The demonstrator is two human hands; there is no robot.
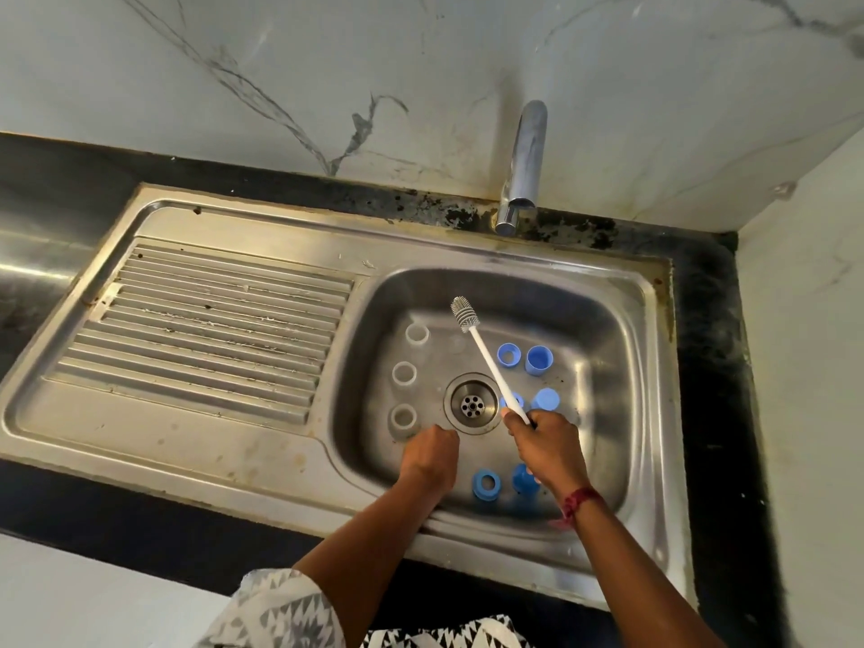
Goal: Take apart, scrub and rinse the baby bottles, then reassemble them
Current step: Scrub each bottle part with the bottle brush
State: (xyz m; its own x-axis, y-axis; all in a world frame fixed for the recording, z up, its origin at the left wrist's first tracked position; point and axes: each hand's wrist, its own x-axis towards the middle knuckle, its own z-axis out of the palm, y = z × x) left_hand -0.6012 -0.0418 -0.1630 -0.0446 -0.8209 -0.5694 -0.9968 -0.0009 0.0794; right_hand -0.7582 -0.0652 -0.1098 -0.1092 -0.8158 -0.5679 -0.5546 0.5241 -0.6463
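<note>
A single wide-angle view from the person's head, high over the near edge of the counter (140, 530), faces forward and steeply down. The sink (467, 254) has its basin right of centre, close below the camera, and its ribbed draining board (210, 329) stretches to the left. The tap (521, 166) and marble wall (280, 63) fill the far top, bent by the lens. Both forearms enter from the near bottom edge. The left hand (430, 453) and the right hand (544, 444), gripping a brush (486, 357), lie near the middle.
</note>
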